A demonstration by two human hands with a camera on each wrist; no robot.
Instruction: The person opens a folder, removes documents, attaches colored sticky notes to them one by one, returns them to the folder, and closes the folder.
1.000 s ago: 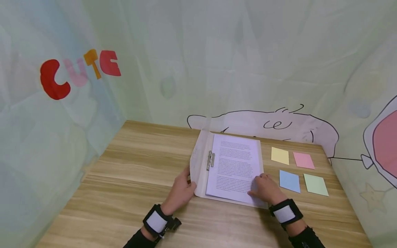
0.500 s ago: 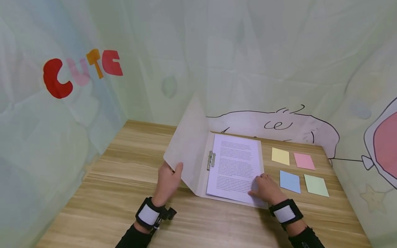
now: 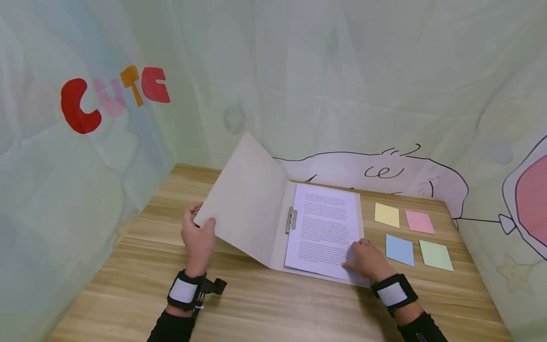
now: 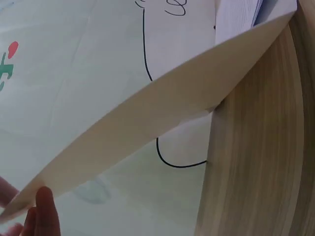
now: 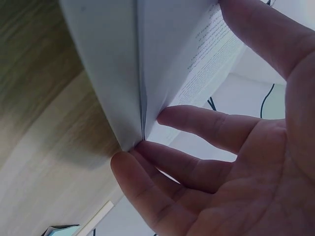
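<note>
A pale file folder lies on the wooden table, its cover (image 3: 252, 204) raised and slanting up to the left. Inside, a metal clip (image 3: 291, 221) sits at the left edge of printed sheets (image 3: 325, 228). My left hand (image 3: 198, 240) pinches the cover's lower outer corner between thumb and fingers; in the left wrist view the cover (image 4: 147, 118) is seen nearly edge-on. At the folder's lower right, my right hand (image 3: 371, 260) rests on the sheets and their edge. In the right wrist view its fairly straight fingers (image 5: 192, 167) touch the sheets and folder edge.
Right of the folder lie four-cornered paper notes: yellow (image 3: 386, 215), pink (image 3: 419, 222), blue (image 3: 399, 249) and green (image 3: 436, 255). A printed cloth backdrop (image 3: 299, 95) stands behind and at both sides of the wooden table (image 3: 282, 304).
The left hand has swung the cover up and leftward from almost over the folder's spine, baring its inner side. The right hand has stayed in place on the sheets.
</note>
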